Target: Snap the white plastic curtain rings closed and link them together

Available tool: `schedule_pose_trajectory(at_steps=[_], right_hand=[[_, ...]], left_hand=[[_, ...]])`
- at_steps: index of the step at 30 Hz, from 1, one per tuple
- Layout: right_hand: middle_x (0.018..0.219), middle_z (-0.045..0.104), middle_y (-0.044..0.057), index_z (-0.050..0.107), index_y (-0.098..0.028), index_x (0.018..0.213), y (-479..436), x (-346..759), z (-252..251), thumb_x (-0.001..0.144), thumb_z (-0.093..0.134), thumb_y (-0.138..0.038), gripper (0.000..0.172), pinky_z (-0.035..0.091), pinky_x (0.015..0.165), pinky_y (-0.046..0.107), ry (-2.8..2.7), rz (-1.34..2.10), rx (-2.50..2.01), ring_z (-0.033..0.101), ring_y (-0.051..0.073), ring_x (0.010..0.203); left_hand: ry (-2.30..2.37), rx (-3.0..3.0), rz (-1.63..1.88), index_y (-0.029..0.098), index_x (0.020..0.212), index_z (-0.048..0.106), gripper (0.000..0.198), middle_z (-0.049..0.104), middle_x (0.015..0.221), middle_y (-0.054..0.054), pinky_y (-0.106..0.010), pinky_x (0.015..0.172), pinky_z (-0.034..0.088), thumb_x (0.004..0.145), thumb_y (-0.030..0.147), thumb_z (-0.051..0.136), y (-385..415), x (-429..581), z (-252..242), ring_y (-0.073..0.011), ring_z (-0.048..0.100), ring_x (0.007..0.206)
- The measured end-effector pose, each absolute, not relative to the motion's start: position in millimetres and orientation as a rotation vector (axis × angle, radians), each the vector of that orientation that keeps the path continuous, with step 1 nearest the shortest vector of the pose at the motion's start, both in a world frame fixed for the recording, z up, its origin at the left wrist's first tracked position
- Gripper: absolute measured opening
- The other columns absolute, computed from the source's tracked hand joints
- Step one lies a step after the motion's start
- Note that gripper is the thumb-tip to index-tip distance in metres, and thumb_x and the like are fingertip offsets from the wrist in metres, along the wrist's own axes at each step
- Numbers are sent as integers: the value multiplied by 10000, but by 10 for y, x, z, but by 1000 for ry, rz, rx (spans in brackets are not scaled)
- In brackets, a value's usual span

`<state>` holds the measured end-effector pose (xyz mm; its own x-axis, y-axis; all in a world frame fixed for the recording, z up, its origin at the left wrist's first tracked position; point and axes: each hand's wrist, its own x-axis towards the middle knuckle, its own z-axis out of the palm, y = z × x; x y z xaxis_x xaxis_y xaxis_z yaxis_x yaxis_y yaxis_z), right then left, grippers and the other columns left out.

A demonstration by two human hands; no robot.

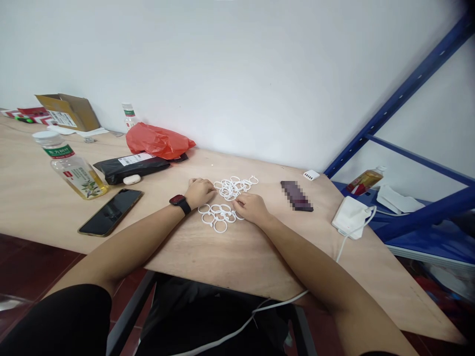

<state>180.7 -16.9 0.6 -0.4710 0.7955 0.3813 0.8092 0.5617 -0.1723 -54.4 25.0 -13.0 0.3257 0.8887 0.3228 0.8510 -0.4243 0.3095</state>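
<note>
White plastic rings with small knobs, like curtain rings, lie on the wooden table in two groups. The farther group is a heaped tangle (232, 188); the nearer group (220, 226) is spread flatter. My left hand (200, 192), with a black watch on its wrist, rests at the heap's left side, fingers curled and closed; whatever they may hold is hidden. Fingertips of my right hand (253, 207) are pinched together at the heap's near right edge, on a white ring as it seems. Another ring sits partly under that hand.
Left stand a tea bottle (79, 173), a phone (111, 212), a white earphone case (131, 179), a black parcel (133, 167) and a red bag (158, 141). Right are a dark pixelated phone-like object (297, 196), a white charger box (351, 217) with its cable, and a blue shelf frame (404, 84).
</note>
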Motion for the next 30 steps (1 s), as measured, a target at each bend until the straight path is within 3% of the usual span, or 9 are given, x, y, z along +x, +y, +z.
schedule_pose_trajectory(at_steps=[4, 9, 18, 24, 30], right_hand=[[699, 674, 10, 650, -195, 648, -160, 1806, -13, 891, 560, -261, 268, 327, 626, 232, -2337, 0, -1269, 579, 126, 685], [690, 672, 7, 651, -198, 651, -160, 1806, -18, 885, 569, -249, 253, 336, 622, 231, -2320, 23, -1233, 580, 124, 673], [684, 677, 9, 650, -206, 643, -138, 1816, -84, 889, 564, -246, 263, 372, 638, 235, -2269, 14, -1176, 596, 133, 680], [794, 711, 22, 705, -206, 945, -146, 1823, -90, 903, 557, -265, 165, 448, 686, 248, -2072, 113, -1014, 627, 142, 706], [798, 689, 28, 682, -199, 1056, -203, 1789, -76, 916, 579, -344, 226, 488, 672, 260, -1963, 177, -928, 590, 132, 631]], left_hand=[[1770, 2404, 773, 217, 722, 724, 278, 740, 877, -57, -462, 936, 321, 785, 481, 666, 248, -541, -82, -276, 616, 929], [1732, 2444, 701, 260, 1036, 727, 344, 718, 1023, -79, -441, 912, 336, 822, 510, 628, 285, -529, -119, -296, 600, 1012], [1779, 2392, 736, 224, 929, 712, 210, 738, 960, -64, -430, 869, 351, 838, 256, 526, 292, -579, -109, -272, 635, 951], [1540, 2531, 1181, 204, 986, 673, 229, 696, 1017, -67, -407, 898, 368, 898, 195, 462, 170, -563, 29, -226, 614, 1000], [1070, 2704, 1233, 217, 1043, 670, 222, 692, 1014, -60, -372, 896, 406, 961, 232, 464, -113, -326, 133, -191, 618, 971]])
